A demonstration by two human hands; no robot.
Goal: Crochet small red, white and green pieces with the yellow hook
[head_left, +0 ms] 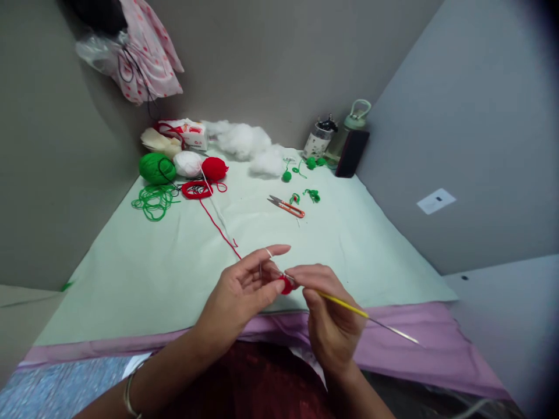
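My left hand (247,291) pinches a small red crochet piece (285,284) between thumb and fingers, its index finger stretched out with white yarn looped round it. In my right hand (332,317) is a crochet hook (343,302) with a yellow grip, its tip at the top edge of the red piece and its bare metal end pointing down to the right. White yarn (220,215) and a red strand (218,228) run across the table toward my left hand. The hook's tip is partly hidden by my fingers.
Orange-handled thread snips (286,206) lie ahead, beside small green crochet bits (313,195). Green (157,167), white (187,163) and red yarn balls (214,168) sit back left, stuffing (244,141) behind. A phone (353,153) leans against a bottle (343,137) at back right.
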